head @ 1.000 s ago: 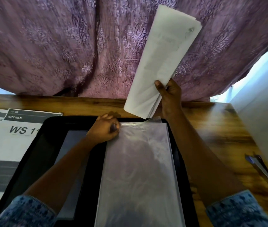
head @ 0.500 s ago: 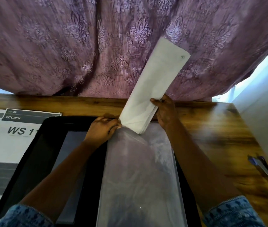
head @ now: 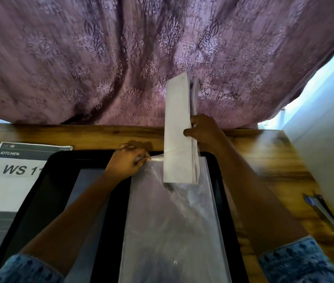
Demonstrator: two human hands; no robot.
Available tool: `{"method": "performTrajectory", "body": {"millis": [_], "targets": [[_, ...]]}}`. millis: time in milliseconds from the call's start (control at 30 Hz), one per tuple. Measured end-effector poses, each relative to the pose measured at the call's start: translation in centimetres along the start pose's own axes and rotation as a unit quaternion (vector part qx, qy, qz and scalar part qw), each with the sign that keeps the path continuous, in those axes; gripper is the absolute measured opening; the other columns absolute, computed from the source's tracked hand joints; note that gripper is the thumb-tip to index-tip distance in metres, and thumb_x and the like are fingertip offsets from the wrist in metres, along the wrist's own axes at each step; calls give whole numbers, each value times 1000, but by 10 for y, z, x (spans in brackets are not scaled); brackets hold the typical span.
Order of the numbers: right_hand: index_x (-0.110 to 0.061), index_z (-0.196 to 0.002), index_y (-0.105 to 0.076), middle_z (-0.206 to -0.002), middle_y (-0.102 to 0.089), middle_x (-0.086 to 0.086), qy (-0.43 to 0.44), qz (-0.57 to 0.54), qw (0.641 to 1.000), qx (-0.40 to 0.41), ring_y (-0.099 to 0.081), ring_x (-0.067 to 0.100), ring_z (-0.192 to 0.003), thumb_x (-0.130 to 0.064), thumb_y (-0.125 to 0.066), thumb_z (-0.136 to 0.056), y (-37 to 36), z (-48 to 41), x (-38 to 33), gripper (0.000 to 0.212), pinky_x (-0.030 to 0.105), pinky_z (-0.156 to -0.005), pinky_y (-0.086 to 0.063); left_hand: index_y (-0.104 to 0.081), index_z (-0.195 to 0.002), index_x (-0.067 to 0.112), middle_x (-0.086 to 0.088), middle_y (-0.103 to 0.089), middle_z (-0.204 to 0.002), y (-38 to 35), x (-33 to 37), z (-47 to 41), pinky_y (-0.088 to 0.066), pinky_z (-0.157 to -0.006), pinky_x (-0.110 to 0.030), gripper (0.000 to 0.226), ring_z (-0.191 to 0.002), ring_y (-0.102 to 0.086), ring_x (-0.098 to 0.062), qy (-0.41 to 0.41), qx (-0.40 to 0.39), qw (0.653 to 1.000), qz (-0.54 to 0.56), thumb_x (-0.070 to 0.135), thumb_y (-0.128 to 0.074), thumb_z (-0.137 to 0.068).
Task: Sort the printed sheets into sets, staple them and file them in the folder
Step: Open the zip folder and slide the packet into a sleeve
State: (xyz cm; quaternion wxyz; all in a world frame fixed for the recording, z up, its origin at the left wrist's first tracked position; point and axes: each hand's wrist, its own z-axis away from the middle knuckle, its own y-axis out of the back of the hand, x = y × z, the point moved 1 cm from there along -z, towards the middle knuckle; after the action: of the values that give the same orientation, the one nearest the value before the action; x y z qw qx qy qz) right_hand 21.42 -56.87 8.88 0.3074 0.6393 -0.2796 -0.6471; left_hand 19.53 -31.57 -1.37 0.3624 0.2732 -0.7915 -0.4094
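A black folder (head: pixel 39 193) lies open on the wooden table, with a clear plastic sleeve (head: pixel 174 231) on its right half. My left hand (head: pixel 126 162) pinches the sleeve's top left edge and holds its mouth open. My right hand (head: pixel 205 132) grips a set of white sheets (head: pixel 177 127) held upright. The lower end of the sheets sits inside the sleeve's mouth. More printed sheets (head: pixel 13 176), marked "KITCHEN" and "WS 11", lie at the left, partly under the folder.
A purple patterned curtain (head: pixel 121 58) hangs right behind the table's far edge. A blue and black stapler (head: pixel 321 209) lies near the right edge of the table (head: pixel 264 160). A pale wall stands at the right.
My right hand has lowered the set of sheets and turned it upright, and its lower end has gone into the sleeve's mouth. My left hand stays on the sleeve's edge.
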Motion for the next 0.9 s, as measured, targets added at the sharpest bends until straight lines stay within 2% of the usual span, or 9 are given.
{"method": "performTrajectory", "body": {"millis": [100,200,367,500,600,667,733,800,900], "targets": [[-1,-105,-64,-107,-64,12,7,119,993,-16,-60,27,-99,-24,-73,-77,-1,0,-8,38,27,-73,-42,-71,-94,22,15,-70,-92,-4,-8,2,-51,-79,-25,29,-87,-65,-5,64,26,993,95,47,-62,-82],[-1,-106,-59,-108,-62,14,14,191,981,-15,-59,29,-100,-31,-73,-77,-9,0,-14,44,26,-73,-39,-68,-97,25,33,-64,-91,-11,-13,8,-44,-83,-9,23,-90,-59,12,136,43,972,185,24,-80,-77],[-3,-115,-57,-111,-62,14,64,260,961,-65,-60,28,-99,-41,-71,-80,-14,-2,-41,54,31,-80,-46,-62,-93,42,37,-63,-95,-13,-10,12,-42,-88,-10,29,-93,-60,6,204,39,950,232,25,-79,-77],[-5,-102,-63,-100,-66,13,72,274,953,-102,-63,30,-91,-63,-41,-90,-19,-2,-50,64,40,-87,-50,-68,-107,23,10,-69,-105,-5,1,11,-43,-96,-21,25,-105,-63,-9,254,60,886,382,38,-50,-96],[-6,-103,-64,-106,-66,12,71,309,943,-102,-61,30,-98,-44,-46,-95,-22,-3,-38,43,39,-88,-49,-63,-122,15,-4,-66,-121,6,0,7,-39,-107,-35,63,-118,-58,-14,286,62,845,447,65,-40,-92],[-11,-108,-65,-116,-64,10,74,312,940,-118,-58,28,-105,-26,-55,-90,-19,-4,-29,26,38,-91,-48,-60,-122,12,-1,-67,-113,9,0,1,-45,-101,-28,47,-107,-61,-4,296,39,844,446,50,-46,-97],[-14,-106,-68,-118,-63,7,66,281,948,-130,-58,26,-107,-17,-58,-87,-15,-6,-17,21,34,-92,-47,-52,-129,8,3,-68,-110,8,-1,-10,-50,-93,-23,36,-99,-64,-3,301,22,830,470,14,-58,-95],[-14,-102,-70,-117,-64,6,43,200,968,-148,-58,23,-106,-8,-62,-85,-11,-9,-1,20,26,-88,-45,-41,-141,8,-6,-65,-123,4,-12,-14,-49,-100,-36,63,-111,-63,-18,291,-16,834,468,1,-68,-84],[-4,-96,-68,-110,-64,15,-42,-75,984,-157,-58,23,-94,12,-58,-82,-9,-6,22,23,23,-73,-49,-34,-146,15,-6,-61,-127,-2,-28,-15,-48,-98,-38,79,-114,-60,-23,270,-73,863,421,-9,-68,-79]]}}
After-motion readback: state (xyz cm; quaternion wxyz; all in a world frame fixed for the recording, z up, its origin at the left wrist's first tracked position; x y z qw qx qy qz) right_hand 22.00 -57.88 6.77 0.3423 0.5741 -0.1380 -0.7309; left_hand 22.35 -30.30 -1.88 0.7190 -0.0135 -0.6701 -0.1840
